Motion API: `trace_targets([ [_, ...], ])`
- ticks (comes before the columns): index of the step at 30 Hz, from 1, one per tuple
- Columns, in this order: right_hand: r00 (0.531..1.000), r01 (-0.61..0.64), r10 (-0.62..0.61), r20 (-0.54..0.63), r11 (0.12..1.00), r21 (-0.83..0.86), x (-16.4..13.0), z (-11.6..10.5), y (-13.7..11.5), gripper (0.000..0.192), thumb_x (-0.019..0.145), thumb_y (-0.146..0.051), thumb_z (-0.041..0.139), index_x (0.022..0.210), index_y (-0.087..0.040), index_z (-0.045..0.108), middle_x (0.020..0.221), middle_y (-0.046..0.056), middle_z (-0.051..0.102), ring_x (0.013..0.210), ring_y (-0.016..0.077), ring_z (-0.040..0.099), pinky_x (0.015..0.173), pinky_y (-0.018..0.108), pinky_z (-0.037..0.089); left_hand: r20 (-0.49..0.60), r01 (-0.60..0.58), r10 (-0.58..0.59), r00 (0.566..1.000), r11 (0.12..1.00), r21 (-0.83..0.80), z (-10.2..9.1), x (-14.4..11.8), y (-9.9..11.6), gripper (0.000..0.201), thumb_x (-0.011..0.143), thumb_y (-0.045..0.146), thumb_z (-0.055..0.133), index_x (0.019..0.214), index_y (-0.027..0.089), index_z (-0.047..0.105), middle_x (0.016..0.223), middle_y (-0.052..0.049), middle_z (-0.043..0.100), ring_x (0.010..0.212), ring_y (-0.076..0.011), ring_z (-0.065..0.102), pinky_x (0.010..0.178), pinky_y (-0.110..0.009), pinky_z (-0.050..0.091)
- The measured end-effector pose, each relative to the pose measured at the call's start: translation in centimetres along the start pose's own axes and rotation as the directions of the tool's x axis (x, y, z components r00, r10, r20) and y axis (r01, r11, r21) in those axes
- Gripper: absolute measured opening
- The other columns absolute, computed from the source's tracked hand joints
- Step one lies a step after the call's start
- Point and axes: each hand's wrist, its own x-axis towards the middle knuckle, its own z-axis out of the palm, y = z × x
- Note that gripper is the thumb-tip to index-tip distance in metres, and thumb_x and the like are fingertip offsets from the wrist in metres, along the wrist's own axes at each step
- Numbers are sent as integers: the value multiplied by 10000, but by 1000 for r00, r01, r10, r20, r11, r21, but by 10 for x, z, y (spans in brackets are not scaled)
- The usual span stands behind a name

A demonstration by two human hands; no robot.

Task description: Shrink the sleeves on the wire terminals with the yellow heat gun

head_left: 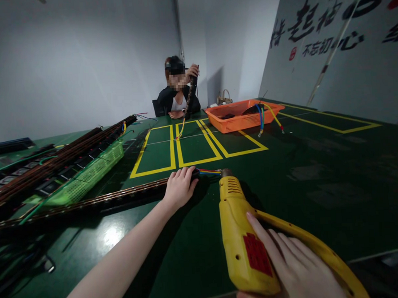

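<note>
My right hand point(288, 269) grips a yellow heat gun point(238, 227) at the near edge of the green table point(320, 178). The gun's metal nozzle points away from me at the coloured wires point(208, 171) that stick out of the end of a long dark strip point(98, 202). That strip lies flat across the table to the left. My left hand point(180, 185) presses down on the strip's right end, fingers curled over it, right next to the wires.
A green mesh basket point(87, 175) at the left carries several long strips with black modules. An orange tray point(240, 115) with cables stands at the far side. A person point(177, 90) sits across the table, holding up another strip. Yellow tape boxes point(194, 145) mark the table.
</note>
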Motion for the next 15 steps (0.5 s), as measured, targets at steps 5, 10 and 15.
trace_targets([
  [5,999,-38,38,-3,999,26,6,4,-18,1079,683,-853,337,1348,-4,379,997,97,654,845,182,606,766,309,450,1,24,-24,1000,1000,16,3,1,-1,372,963,309,281,1294,222,428,1157,-54,583,1009,-193,565,837,-335,422],
  [10,999,-39,36,25,993,108,21,7,-38,1122,636,-890,331,1343,-21,396,967,96,657,837,198,612,743,319,466,8,34,-34,999,999,21,3,1,0,374,962,305,271,1292,216,425,1165,-61,577,1025,-199,552,851,-344,418],
  [15,1000,-30,29,10,985,170,36,3,-46,1132,600,-924,317,1269,-28,494,871,75,671,734,171,612,685,281,479,60,32,-32,998,999,-4,-1,1,0,378,948,281,305,1307,218,407,1184,-62,566,1053,-200,546,871,-346,421],
])
